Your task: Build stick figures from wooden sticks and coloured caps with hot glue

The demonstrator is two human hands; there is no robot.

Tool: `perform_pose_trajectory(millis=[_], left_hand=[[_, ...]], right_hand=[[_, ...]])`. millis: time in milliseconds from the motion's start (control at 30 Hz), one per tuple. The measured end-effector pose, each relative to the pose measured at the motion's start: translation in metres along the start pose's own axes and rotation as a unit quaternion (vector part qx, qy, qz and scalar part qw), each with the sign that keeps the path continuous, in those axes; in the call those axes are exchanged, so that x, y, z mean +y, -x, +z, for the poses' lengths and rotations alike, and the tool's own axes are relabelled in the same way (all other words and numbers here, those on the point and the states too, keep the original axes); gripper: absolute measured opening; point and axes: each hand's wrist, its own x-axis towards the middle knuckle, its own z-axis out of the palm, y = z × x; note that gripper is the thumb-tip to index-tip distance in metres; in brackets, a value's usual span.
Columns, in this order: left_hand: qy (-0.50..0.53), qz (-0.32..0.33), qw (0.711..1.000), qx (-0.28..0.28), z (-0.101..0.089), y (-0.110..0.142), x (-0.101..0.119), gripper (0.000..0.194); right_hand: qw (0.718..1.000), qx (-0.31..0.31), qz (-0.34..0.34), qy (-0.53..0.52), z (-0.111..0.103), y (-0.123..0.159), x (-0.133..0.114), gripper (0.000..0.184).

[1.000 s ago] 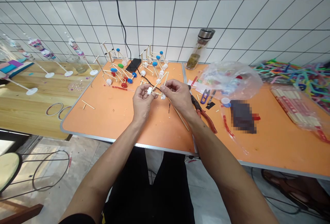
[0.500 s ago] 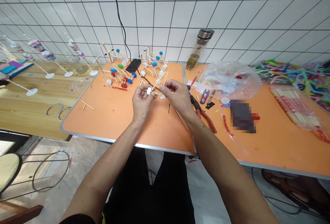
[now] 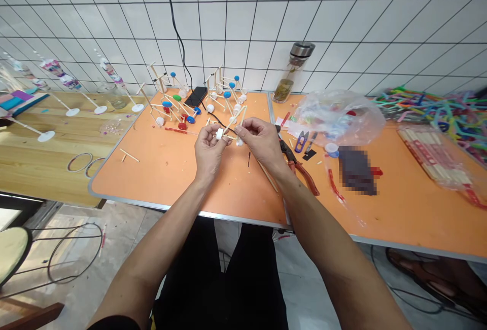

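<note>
Over the orange table [image 3: 163,168], my left hand [image 3: 207,150] pinches a small white cap [image 3: 219,134] fixed to a thin wooden stick. My right hand [image 3: 262,142] is closed on the same stick-and-cap piece [image 3: 239,126], fingers pinched near another white cap at its end. The two hands nearly touch. Behind them stand finished stick models [image 3: 178,104] with blue, green, red and white caps.
Red-handled pliers [image 3: 300,168], small blue snips [image 3: 302,141], a loose stick [image 3: 268,175] and a clear plastic bag [image 3: 338,117] lie right of my hands. A glass bottle [image 3: 292,74], a black phone [image 3: 197,96] with cable, and coloured straws [image 3: 429,107] sit farther back.
Both hands and the stick piece have shifted only slightly; my right fingers have closed in a little toward the left hand.
</note>
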Motion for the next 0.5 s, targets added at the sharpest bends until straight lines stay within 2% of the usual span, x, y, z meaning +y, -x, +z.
perform_pose_trajectory(millis=[333,500], left_hand=[[0.007,-0.002,1.0,0.002,0.0001,-0.0001,-0.0021,0.055],[-0.002,0.001,1.0,0.0,-0.0004,-0.0002,-0.003,0.055]], right_hand=[[1.0,-0.001,0.006,-0.002,0.0012,-0.0008,0.0003,0.057],[1.0,-0.002,0.006,0.006,0.001,-0.0003,0.0047,0.047]])
